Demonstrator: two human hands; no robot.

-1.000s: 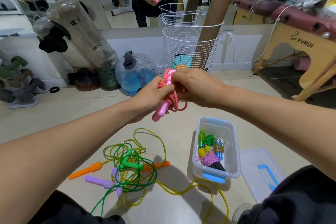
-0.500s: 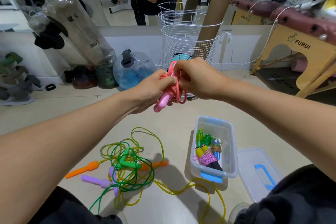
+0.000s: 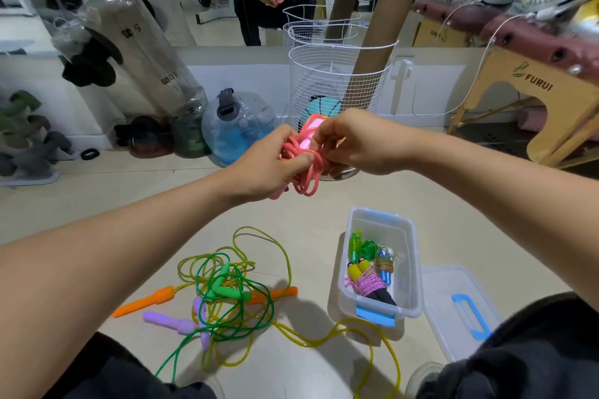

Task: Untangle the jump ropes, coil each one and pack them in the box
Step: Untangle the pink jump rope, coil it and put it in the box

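While the left hand (image 3: 269,165) and right hand (image 3: 353,142) clamp together on the pink jump rope (image 3: 303,155) held above the box (image 3: 411,236) at five o'clock, a loosened pinch could let its coils spring apart.

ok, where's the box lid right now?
Head view, lower right: the clear plastic lid with blue handle lies on the floor, right of the clear plastic box.

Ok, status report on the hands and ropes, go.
Both hands grip pink rope, coiling. Tangle on floor. Box open, partly packed.
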